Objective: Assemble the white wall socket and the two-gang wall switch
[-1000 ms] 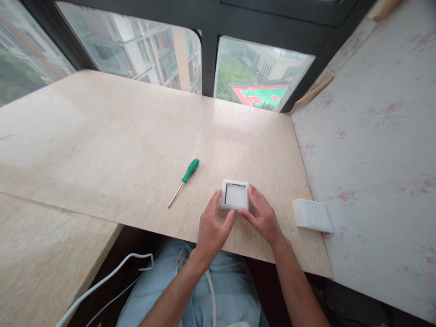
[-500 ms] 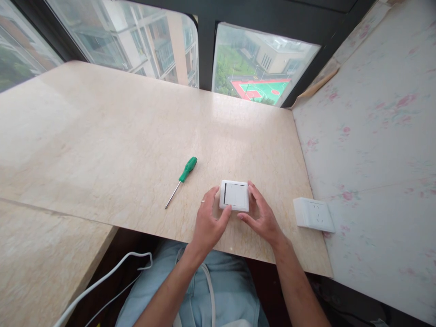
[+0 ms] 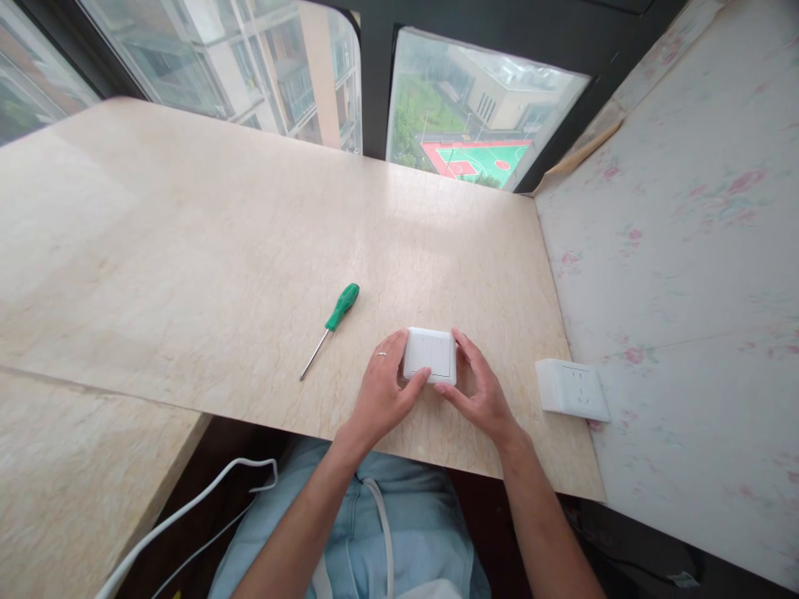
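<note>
A square white wall switch (image 3: 429, 353) lies face up on the stone counter between my hands. My left hand (image 3: 385, 384) is closed on it, fingers along its left side and the thumb resting on the lower front edge. At its right side, my right hand (image 3: 479, 387) holds the switch with a fingertip at the upper right corner and the thumb at the lower right one. The switch's face sits evenly in its frame, with a thin dark line along the bottom. Left of my hands lies a screwdriver (image 3: 330, 329) with a green handle, its tip pointing toward me.
A white socket box (image 3: 573, 391) stands at the counter's right side against the flowered wall (image 3: 680, 316). Windows rise behind the pale counter (image 3: 205, 249). A white cable (image 3: 200, 499) hangs below the front edge at left.
The dark gaps along the top and left of the switch's face have closed. My left fingers have moved up along its side, and my right thumb has come against the lower corner.
</note>
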### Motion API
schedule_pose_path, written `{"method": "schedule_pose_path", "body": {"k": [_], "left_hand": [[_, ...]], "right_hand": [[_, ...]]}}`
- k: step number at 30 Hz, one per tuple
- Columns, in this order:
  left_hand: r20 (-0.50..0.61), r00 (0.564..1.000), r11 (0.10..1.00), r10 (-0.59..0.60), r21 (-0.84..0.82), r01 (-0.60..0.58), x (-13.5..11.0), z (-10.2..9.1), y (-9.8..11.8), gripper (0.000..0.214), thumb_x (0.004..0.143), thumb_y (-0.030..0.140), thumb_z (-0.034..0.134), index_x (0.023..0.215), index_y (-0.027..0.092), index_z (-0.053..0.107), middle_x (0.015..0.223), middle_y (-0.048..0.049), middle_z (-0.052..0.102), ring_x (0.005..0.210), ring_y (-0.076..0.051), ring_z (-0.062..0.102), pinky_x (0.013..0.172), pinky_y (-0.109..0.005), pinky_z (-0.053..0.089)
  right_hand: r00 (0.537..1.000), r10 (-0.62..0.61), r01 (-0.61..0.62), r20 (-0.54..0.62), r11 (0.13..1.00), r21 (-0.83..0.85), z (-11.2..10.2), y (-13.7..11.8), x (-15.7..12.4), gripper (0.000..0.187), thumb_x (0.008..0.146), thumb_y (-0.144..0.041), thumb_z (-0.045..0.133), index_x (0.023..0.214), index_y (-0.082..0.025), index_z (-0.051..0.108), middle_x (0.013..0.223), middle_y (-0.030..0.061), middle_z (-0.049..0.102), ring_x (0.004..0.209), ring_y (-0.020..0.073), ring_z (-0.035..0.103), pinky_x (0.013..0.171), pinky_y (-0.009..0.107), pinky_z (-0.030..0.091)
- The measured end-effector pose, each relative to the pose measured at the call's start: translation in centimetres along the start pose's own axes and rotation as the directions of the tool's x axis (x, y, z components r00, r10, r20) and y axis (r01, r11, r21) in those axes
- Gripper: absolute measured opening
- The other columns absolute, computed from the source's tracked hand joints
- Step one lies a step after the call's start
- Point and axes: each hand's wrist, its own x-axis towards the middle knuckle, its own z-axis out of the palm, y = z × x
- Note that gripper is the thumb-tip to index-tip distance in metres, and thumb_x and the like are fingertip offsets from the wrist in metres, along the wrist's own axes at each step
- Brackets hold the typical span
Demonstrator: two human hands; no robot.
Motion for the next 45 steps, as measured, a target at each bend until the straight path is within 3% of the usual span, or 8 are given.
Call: {"method": "schedule_pose_path", "body": {"k": [6,13,18,24,36,45], "left_hand": [[0.105,0.994,0.998,0.021,-0.053,-0.016,0.6,-1.5,-0.5,0.066,0.096,0.047,0.059,0.152,0.023,0.035,0.154,-0.0173,0.048,0.144,-0.032,0.045,0.118,-0.057,0.037],[0.26,0.962,0.996,0.083,-0.057,-0.07,1.4,-2.8,-0.8,0.093,0.085,0.056,0.072,0.159,0.025,0.024,0.164,-0.0185,0.033,0.152,-0.035,0.032,0.122,-0.059,0.03],[0.214,0.974,0.995,0.072,-0.09,-0.054,1.6,-2.6,-1.1,0.077,0.094,0.054,0.06,0.157,0.025,0.028,0.163,-0.0168,0.036,0.151,-0.032,0.036,0.122,-0.056,0.032],[0.225,0.969,0.995,0.099,-0.05,-0.09,1.9,-2.2,-1.2,0.057,0.101,0.049,0.048,0.15,0.02,0.043,0.158,-0.0168,0.044,0.15,-0.029,0.038,0.123,-0.054,0.031],[0.268,0.962,0.998,0.061,-0.011,-0.06,2.2,-2.5,-1.1,0.067,0.095,0.049,0.06,0.153,0.023,0.038,0.16,-0.0165,0.041,0.15,-0.031,0.037,0.122,-0.056,0.033],[0.223,0.966,0.991,0.134,-0.02,-0.133,1.1,-2.5,-2.1,0.085,0.088,0.057,0.068,0.156,0.025,0.031,0.159,-0.0188,0.043,0.144,-0.034,0.046,0.115,-0.055,0.041]], "right_hand": [[0.999,0.028,-0.028,0.023,1.0,0.009,0.0,0.1,0.0,0.09,0.087,-0.044,0.074,0.161,-0.032,0.023,0.166,0.0113,0.033,0.152,0.0322,0.035,0.123,0.058,0.033],[0.999,0.027,-0.027,0.031,1.0,0.005,0.0,0.1,0.0,0.096,0.084,-0.048,0.076,0.161,-0.032,0.022,0.166,0.0114,0.033,0.152,0.033,0.035,0.123,0.058,0.032],[1.0,-0.006,0.005,0.02,1.0,0.03,-0.1,0.3,0.0,0.088,0.089,-0.05,0.071,0.161,-0.033,0.024,0.167,0.0099,0.031,0.154,0.0317,0.031,0.124,0.057,0.032],[1.0,-0.027,0.027,0.002,1.0,-0.014,-0.1,0.4,0.3,0.066,0.094,-0.048,0.064,0.154,-0.033,0.041,0.165,0.0089,0.036,0.153,0.0299,0.033,0.124,0.058,0.03],[0.997,0.077,-0.077,0.002,0.995,0.066,-0.1,0.2,0.3,0.07,0.087,-0.048,0.074,0.149,-0.03,0.049,0.162,0.0107,0.041,0.15,0.0308,0.038,0.123,0.057,0.033],[0.998,0.063,-0.064,0.012,0.992,0.108,-0.2,0.4,0.1,0.071,0.087,-0.044,0.075,0.151,-0.033,0.045,0.163,0.0086,0.04,0.151,0.0296,0.037,0.123,0.057,0.032]]}}
